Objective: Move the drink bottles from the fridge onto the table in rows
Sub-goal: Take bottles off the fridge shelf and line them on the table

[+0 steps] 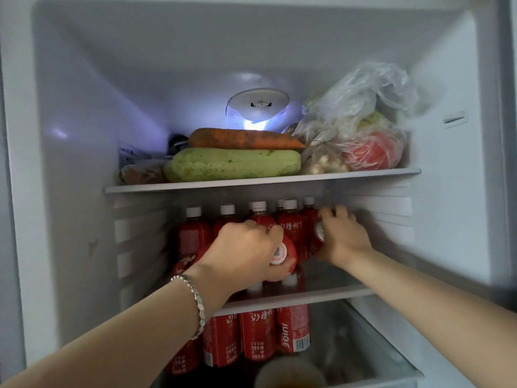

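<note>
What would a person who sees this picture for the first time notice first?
First, the two hands on the middle shelf: the left hand grips a tilted red bottle with its white cap forward, and the right hand holds another red bottle. Above them, a carrot lies on a pale green squash.

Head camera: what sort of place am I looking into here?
Almost certainly the inside of a household fridge: white walls and glass shelves, a carrot and a green squash on top, red drink bottles below, both hands reaching among them.
</note>
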{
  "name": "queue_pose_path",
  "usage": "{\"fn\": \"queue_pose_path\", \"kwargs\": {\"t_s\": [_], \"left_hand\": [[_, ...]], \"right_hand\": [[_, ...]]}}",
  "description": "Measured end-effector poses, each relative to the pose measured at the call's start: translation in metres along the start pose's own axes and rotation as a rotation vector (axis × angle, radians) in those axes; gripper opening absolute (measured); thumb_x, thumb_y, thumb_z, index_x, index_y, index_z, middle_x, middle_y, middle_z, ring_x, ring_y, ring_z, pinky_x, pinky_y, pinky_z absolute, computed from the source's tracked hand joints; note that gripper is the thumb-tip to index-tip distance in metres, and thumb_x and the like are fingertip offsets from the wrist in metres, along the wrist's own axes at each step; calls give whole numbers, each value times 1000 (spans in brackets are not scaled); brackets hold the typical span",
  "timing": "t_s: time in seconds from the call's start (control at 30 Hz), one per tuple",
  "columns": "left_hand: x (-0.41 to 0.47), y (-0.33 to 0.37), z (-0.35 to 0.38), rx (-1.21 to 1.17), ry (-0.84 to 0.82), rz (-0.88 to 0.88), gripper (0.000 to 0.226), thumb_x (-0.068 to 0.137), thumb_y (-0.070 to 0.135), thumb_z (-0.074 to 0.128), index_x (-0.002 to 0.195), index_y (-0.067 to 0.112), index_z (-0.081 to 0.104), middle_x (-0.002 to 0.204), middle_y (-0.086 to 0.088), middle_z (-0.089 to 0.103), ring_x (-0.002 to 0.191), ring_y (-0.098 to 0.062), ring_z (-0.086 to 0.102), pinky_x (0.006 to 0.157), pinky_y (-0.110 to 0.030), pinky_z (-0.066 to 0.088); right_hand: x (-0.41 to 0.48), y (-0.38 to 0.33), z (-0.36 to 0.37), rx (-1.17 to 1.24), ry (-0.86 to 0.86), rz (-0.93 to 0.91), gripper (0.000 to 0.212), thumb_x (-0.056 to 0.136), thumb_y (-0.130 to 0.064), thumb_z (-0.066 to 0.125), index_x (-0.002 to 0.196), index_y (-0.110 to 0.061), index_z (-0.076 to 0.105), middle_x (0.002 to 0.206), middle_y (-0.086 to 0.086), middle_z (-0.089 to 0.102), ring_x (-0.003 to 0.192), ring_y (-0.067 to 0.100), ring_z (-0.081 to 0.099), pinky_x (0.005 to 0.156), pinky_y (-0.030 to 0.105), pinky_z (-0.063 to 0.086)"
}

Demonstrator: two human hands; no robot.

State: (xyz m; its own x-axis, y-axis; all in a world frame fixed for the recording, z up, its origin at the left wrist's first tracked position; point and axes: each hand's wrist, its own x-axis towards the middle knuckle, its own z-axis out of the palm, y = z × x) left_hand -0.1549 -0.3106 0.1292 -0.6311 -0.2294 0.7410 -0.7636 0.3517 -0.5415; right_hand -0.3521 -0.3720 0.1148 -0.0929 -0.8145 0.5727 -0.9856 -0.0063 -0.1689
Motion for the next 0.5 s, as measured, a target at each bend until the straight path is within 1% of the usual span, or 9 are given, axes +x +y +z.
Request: {"fn": "queue_pose_path", "kwargs": {"t_s": [0.1,0.17,0.27,0.37,0.4,0.43,0.47,0.5], "left_hand": [[-6,2,1,25,-25,83,42,58,54,74,56,15,58,42,1,53,39,-18,52,33,-17,38],[-8,1,-5,31,-17,95,43,56,52,77,55,14,58,43,0,54,40,-18,53,33,-17,36],[-12,0,-23,36,23,41,44,52,48,81,55,9,60,42,-3,53,41,-21,55,31,-20,36],[-19,4,-50,36,35,-35,44,55,43,82,55,6,58,41,-6,52,42,-25,54,31,-22,37],[-22,7,-63,31,27,-69,44,60,43,79,58,5,58,45,-8,54,46,-27,56,34,-25,38],[-26,9,-73,24,28,-96,43,67,45,73,65,5,58,52,-9,58,55,-29,58,40,-27,38],[-29,13,-83,3,21,-141,43,74,49,65,72,6,58,62,-10,62,65,-29,59,47,-29,36],[-35,17,-98,-23,-16,-206,43,78,53,58,78,10,55,70,-8,63,70,-28,58,53,-29,33]], "right_hand": [[-27,-3,-3,11,69,-31,75,71,-37,75,132,-19,35,129,7,44,116,30,48,83,36,47],[-44,-5,-8,-1,132,-67,71,72,-37,73,132,-22,37,127,3,45,115,27,50,81,35,48],[-70,-10,-20,-9,209,-145,71,73,-33,72,134,-24,37,130,-1,44,119,24,47,77,35,49],[-93,-17,-39,0,284,-230,70,72,-32,74,133,-25,41,130,-1,44,118,24,47,75,34,50],[-100,-20,-47,19,294,-258,70,71,-32,75,133,-26,42,129,-1,45,116,25,48,74,35,50],[-106,-24,-53,39,298,-276,70,70,-33,75,132,-27,42,127,0,45,115,26,48,74,36,50],[-112,-28,-59,59,290,-290,71,70,-34,76,132,-28,41,126,1,45,114,27,48,74,36,49],[-121,-33,-66,80,271,-318,72,70,-36,76,132,-29,39,124,2,45,114,27,48,74,37,49]]}}
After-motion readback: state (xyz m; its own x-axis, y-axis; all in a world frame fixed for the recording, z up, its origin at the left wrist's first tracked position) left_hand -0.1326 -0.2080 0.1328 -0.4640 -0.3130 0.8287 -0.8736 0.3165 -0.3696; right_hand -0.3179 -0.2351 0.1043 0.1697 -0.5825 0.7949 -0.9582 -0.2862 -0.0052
